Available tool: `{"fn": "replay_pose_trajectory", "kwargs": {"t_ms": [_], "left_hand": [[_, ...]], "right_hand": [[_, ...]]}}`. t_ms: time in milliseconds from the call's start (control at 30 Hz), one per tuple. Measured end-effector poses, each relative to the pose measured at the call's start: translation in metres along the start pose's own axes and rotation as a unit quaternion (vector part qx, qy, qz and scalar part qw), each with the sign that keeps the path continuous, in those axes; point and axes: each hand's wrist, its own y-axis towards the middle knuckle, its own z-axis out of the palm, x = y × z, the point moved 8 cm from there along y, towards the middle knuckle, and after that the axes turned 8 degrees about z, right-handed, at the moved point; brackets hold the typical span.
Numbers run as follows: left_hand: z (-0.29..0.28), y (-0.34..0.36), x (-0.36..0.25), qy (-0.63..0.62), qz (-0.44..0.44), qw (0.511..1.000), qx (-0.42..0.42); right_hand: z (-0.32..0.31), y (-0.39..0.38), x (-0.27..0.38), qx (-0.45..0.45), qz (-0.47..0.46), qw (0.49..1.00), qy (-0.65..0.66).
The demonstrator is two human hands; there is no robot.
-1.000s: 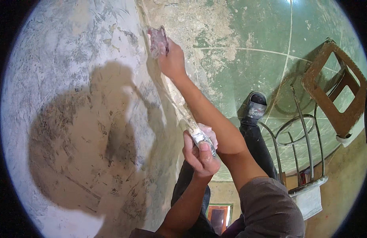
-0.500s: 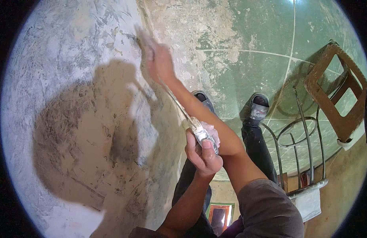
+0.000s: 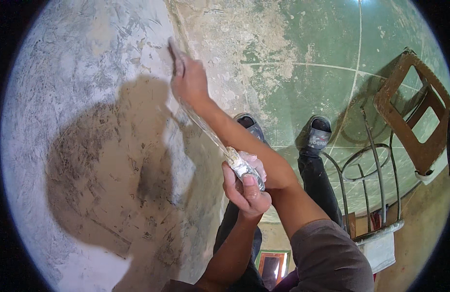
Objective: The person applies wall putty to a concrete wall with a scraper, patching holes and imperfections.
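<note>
My right hand (image 3: 190, 80) is closed on a blurred flat grey tool (image 3: 175, 51), its edge at the rough, white-smeared wall (image 3: 93, 44) near the seam where it meets the floor. Below it, my left hand (image 3: 247, 187) grips the plaster-caked handle (image 3: 237, 160) of a long-bladed putty tool (image 3: 205, 126), whose blade points up-left toward my right wrist, alongside that forearm. The far end of the blade is partly hidden by my right hand. My shadow falls across the wall.
Green tiled floor (image 3: 322, 48) with pale residue lies to the right, under my sandaled feet (image 3: 320, 131). A brown stool (image 3: 390, 107) and a chair with curved metal bars (image 3: 376, 170) stand at the right. A doorway (image 3: 272, 267) shows at the bottom.
My right hand with its tool has moved left and slightly down from the seam onto the edge of the wall. My left hand keeps its grip, nearly in place.
</note>
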Motion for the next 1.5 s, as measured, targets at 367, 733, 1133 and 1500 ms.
{"fn": "replay_pose_trajectory", "kwargs": {"t_ms": [367, 733, 1133, 1500], "left_hand": [[0.023, -0.02, 0.01, 0.007, -0.064, 0.994, 0.086], [0.032, -0.019, 0.014, 0.116, -0.067, 0.971, 0.199], [0.025, -0.016, 0.006, 0.111, -0.028, 0.981, 0.158], [0.02, -0.013, 0.005, 0.076, -0.036, 0.985, 0.153]], "right_hand": [[-0.016, -0.016, -0.059, 0.053, 0.066, 0.995, 0.055], [-0.024, -0.083, -0.022, 0.058, 0.021, 0.992, 0.108], [-0.033, -0.112, -0.011, 0.041, -0.012, 0.993, 0.11], [-0.021, -0.108, 0.011, 0.088, 0.049, 0.985, 0.141]]}}
